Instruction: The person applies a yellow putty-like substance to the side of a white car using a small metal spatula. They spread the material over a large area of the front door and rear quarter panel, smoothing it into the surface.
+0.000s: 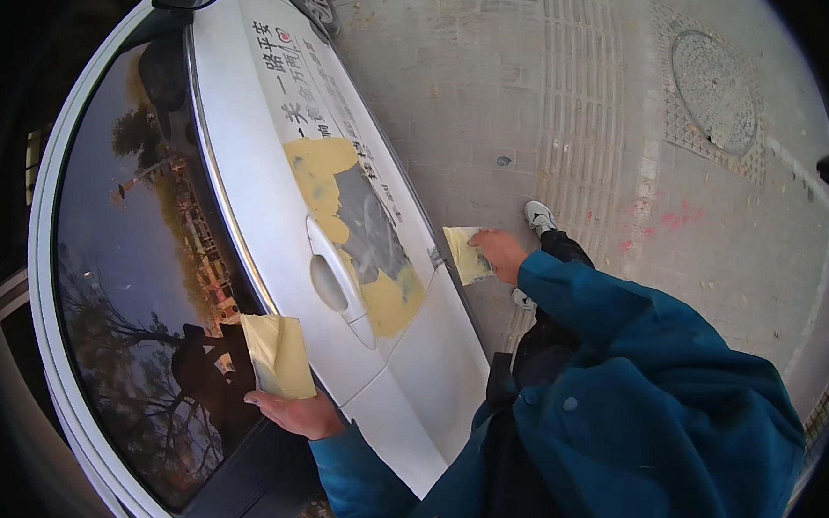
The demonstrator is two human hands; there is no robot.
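My left hand (301,417) is closed on a flat, square putty scraper (280,357) coated in pale yellow putty, held by the car's side window. Off the door's right side, my right hand (502,254) grips another flat putty scraper (465,254), its face smeared yellow with a greyish part near the fingers. Between them is the white car door (364,372). Yellow putty (394,302) covers its panel in patches around a bare grey scuffed area (372,226). The scraper in my right hand appears apart from the panel.
A white door handle (336,274) juts out beside the putty. The dark window (143,273) reflects trees and buildings. Dark printed lettering (297,73) marks the door's far part. Grey paving (481,96) with a round manhole cover (715,91) lies to the right.
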